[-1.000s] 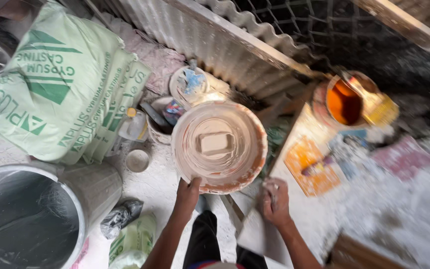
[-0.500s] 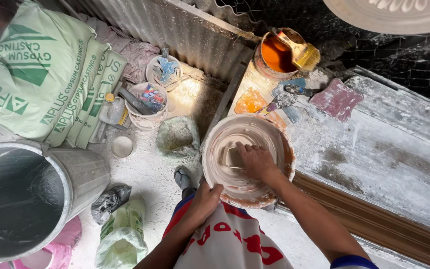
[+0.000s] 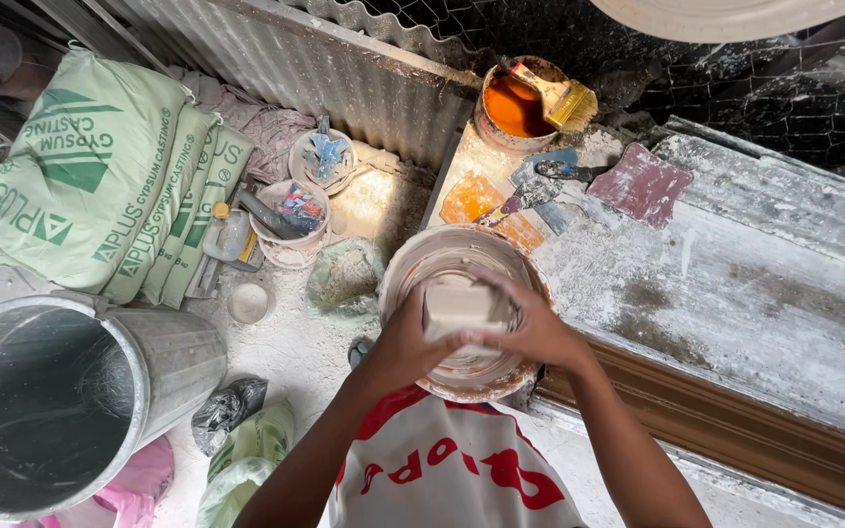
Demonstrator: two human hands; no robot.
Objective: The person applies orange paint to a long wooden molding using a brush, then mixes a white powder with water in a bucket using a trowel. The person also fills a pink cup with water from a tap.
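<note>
Over a round, plaster-caked white basin (image 3: 462, 376), the left hand (image 3: 405, 344) and right hand (image 3: 538, 332) clamp a pale rectangular plaster block (image 3: 462, 308) from both sides, keeping drips inside. Beyond, on the dusty table (image 3: 735, 293), stands an orange-filled bucket (image 3: 518, 106).

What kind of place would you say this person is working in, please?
Probably a small plaster-casting workshop: green sacks of casting gypsum lie stacked against a corrugated wall, white powder coats the workbench, and both hands hold a pale block over a plaster-caked bowl.
</note>
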